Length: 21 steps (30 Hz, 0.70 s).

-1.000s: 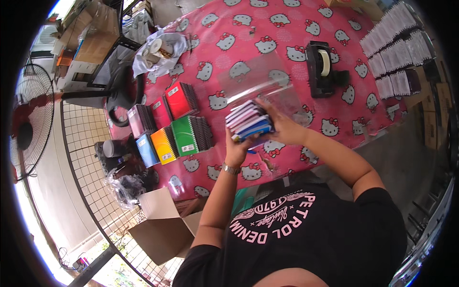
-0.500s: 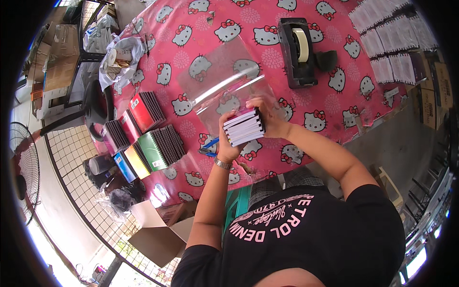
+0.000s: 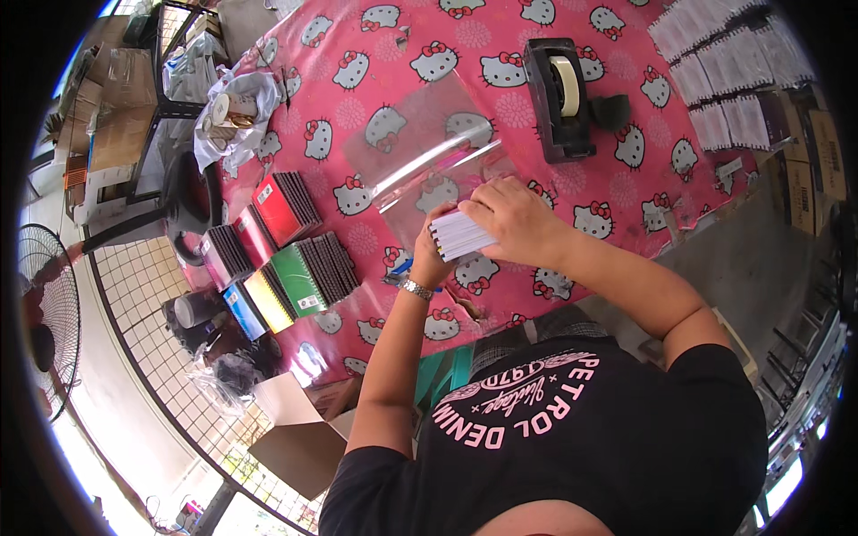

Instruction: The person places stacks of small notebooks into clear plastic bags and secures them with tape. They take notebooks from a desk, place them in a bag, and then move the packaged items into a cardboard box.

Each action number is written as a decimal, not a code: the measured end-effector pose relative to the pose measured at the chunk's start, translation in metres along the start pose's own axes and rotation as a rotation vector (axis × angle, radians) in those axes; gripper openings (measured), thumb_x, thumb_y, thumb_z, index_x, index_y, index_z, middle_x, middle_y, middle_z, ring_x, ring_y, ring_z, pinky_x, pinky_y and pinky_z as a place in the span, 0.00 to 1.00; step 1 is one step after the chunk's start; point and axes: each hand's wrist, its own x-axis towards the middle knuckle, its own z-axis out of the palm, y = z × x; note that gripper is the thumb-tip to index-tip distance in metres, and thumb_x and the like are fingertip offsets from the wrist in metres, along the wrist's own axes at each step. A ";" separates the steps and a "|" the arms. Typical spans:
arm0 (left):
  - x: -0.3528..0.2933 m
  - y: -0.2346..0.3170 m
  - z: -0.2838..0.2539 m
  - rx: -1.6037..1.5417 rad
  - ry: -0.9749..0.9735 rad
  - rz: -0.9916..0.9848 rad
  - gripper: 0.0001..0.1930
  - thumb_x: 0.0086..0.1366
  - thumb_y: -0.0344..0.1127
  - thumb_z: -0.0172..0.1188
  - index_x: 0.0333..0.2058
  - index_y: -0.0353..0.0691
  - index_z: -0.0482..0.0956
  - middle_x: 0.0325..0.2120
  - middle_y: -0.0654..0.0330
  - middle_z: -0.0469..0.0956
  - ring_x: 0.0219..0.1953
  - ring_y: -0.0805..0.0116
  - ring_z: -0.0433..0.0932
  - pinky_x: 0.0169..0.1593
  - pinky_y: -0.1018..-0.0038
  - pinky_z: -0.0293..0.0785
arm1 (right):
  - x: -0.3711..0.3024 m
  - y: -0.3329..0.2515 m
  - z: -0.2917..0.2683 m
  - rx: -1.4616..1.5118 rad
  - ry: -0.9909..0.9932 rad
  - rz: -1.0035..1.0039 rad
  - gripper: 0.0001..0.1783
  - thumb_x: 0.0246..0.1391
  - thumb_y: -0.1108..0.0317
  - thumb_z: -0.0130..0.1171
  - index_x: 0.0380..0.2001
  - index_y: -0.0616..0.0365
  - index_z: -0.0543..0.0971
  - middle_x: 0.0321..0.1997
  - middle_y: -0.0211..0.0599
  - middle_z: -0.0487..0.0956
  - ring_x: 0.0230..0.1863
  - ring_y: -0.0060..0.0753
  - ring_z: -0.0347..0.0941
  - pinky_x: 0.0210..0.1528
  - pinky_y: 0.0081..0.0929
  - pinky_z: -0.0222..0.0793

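Observation:
A stack of small spiral notebooks is held between my two hands above the pink table, its white page edges facing me. My left hand wraps the stack's left side, a metal watch on its wrist. Over the top and right side lies my right hand, fingers bent around the notebooks, hiding much of them. Just beyond the hands a clear plastic bag is spread flat on the table. Beside my left wrist lies a blue-handled tool, partly hidden.
To the left are piles of spiral notebooks with green, red, yellow and blue covers. A black tape dispenser stands at the back right, near packs of wrapped notebooks. An open cardboard box sits below the table's left edge.
My right hand has shifted over the top of the notebook stack, covering more of it. The stack has turned and tilted slightly; my left hand keeps its hold.

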 end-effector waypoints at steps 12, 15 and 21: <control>0.097 -0.036 -0.093 -0.320 0.022 -0.523 0.22 0.56 0.40 0.69 0.44 0.31 0.79 0.36 0.56 0.81 0.39 0.70 0.78 0.45 0.75 0.74 | 0.058 0.055 0.062 1.185 0.107 0.856 0.25 0.50 0.48 0.64 0.41 0.60 0.81 0.33 0.29 0.78 0.31 0.20 0.70 0.33 0.18 0.67; 0.099 -0.046 -0.090 -0.261 0.027 -0.489 0.21 0.56 0.41 0.68 0.44 0.31 0.80 0.36 0.55 0.82 0.38 0.70 0.79 0.45 0.75 0.74 | 0.064 0.060 0.067 1.088 0.152 0.870 0.24 0.49 0.49 0.65 0.34 0.64 0.81 0.30 0.33 0.78 0.29 0.22 0.72 0.30 0.24 0.68; 0.101 -0.054 -0.092 -0.261 -0.019 -0.490 0.22 0.56 0.42 0.68 0.44 0.31 0.80 0.37 0.54 0.82 0.39 0.69 0.79 0.46 0.74 0.74 | 0.054 0.016 0.044 0.026 0.416 0.525 0.18 0.47 0.55 0.64 0.30 0.60 0.78 0.38 0.42 0.75 0.43 0.42 0.74 0.43 0.34 0.71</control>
